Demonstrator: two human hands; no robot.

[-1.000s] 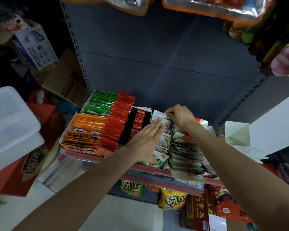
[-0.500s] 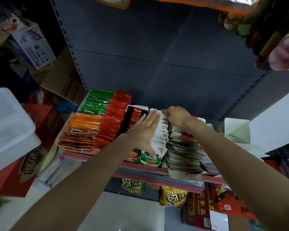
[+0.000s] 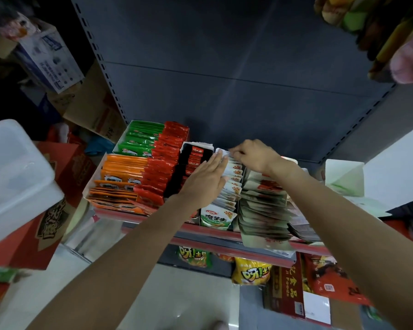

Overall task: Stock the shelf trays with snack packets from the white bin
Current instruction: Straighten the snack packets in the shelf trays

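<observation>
Display trays of snack packets sit side by side on the shelf [image 3: 227,236]. A row of white packets [image 3: 233,186] with green fronts stands in the middle tray. My left hand [image 3: 205,182] lies flat with straight fingers against the left side of that row. My right hand [image 3: 253,154] is at the row's far end, its fingers curled and pinching the top edge of the rearmost packets. The white bin [image 3: 12,167] stands at the left on a red carton, away from both hands.
Orange [image 3: 122,175], green [image 3: 141,139], red [image 3: 162,167] and black [image 3: 193,156] packets fill trays to the left. Pale packets [image 3: 262,210] overhang the shelf edge at the right. Yellow snack bags [image 3: 250,272] hang below. Cartons are stacked at the far left, a white open box [image 3: 343,177] at the right.
My left hand slid forward along the white packet row, its fingertips now near the far end. My right hand stayed at the row's back. The view shifted slightly downward.
</observation>
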